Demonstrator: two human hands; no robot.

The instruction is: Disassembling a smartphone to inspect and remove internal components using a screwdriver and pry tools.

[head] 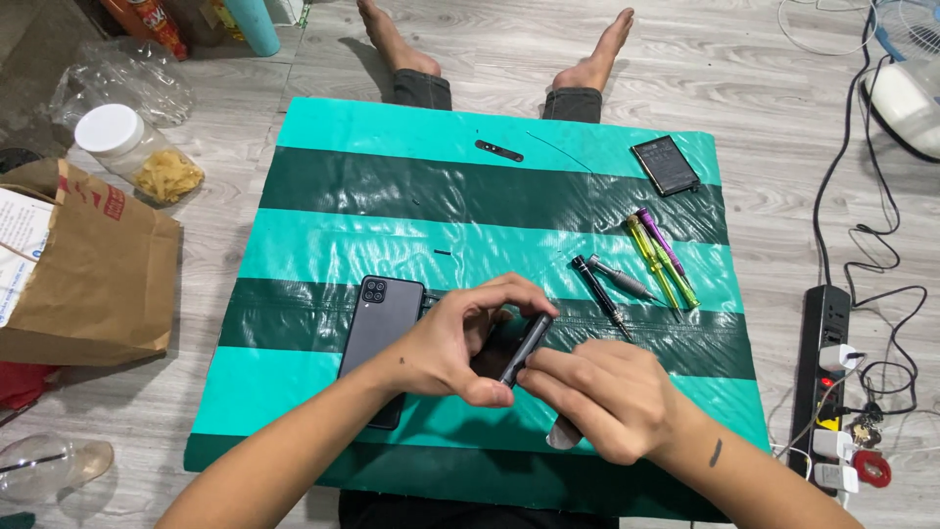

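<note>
My left hand (460, 343) and my right hand (597, 392) meet over the near middle of a teal and dark green striped mat (392, 186). Together they grip a dark phone body (524, 348) held on edge, fingers curled around its sides. Just left of my left hand a dark phone back cover (377, 328) with a camera cluster lies flat on the mat. A small pale piece (563, 434) peeks out under my right hand.
Several screwdrivers (646, 264) lie right of centre and a phone battery (665, 165) at the far right corner. A small dark strip (499, 151) lies at the far edge. A paper bag (83, 264), plastic jar (132, 152) and power strip (821, 372) flank the mat.
</note>
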